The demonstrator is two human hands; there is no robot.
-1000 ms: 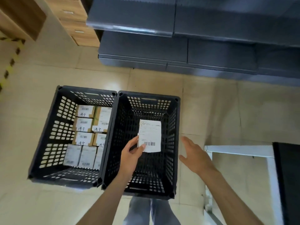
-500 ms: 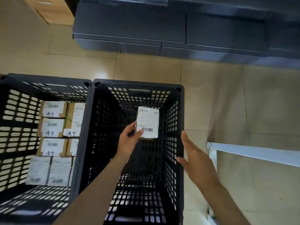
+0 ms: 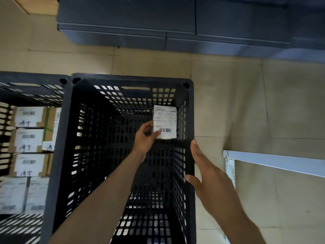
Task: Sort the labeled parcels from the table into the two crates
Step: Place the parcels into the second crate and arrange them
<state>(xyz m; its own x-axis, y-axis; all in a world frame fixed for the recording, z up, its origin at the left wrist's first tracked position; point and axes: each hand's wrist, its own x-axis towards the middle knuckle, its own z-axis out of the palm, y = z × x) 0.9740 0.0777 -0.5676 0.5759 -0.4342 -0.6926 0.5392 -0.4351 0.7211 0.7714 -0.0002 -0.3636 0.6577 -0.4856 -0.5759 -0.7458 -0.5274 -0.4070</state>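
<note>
White label paper sits under my left thumb point(image 3: 157, 134), which pinches the near left corner of the parcel point(image 3: 165, 122) against the fingers point(image 3: 147, 124) curled behind its left edge. The label faces up at me with a barcode near its lower edge. My left hand point(image 3: 144, 138) holds the parcel inside the right crate point(image 3: 191, 120), over the far right corner, close to the right wall; I cannot tell whether it already touches the bottom. My left forearm runs down into the crate from the lower left.

My right hand point(image 3: 209, 171) holds nothing. Its fingers are straight and together, the fingertips point(image 3: 193, 142) at the crate's right rim and the thumb point(image 3: 192, 180) spread over the rim toward the inside. Whether the palm presses the wall from outside is not clear.

The right crate is black perforated plastic, and apart from the parcel I see only its slotted floor. Just beside it, rim to rim, stands the left crate point(image 3: 35, 85), holding rows of labelled boxes point(image 3: 29, 140) packed flat, several marked with handwritten characters; the nearer ones are blurred.

Both crates stand on a beige tiled floor point(image 3: 228, 103). A pale metal table frame point(image 3: 274, 161) shows at the right, and dark grey shelving point(image 3: 140, 23) runs across the top.
</note>
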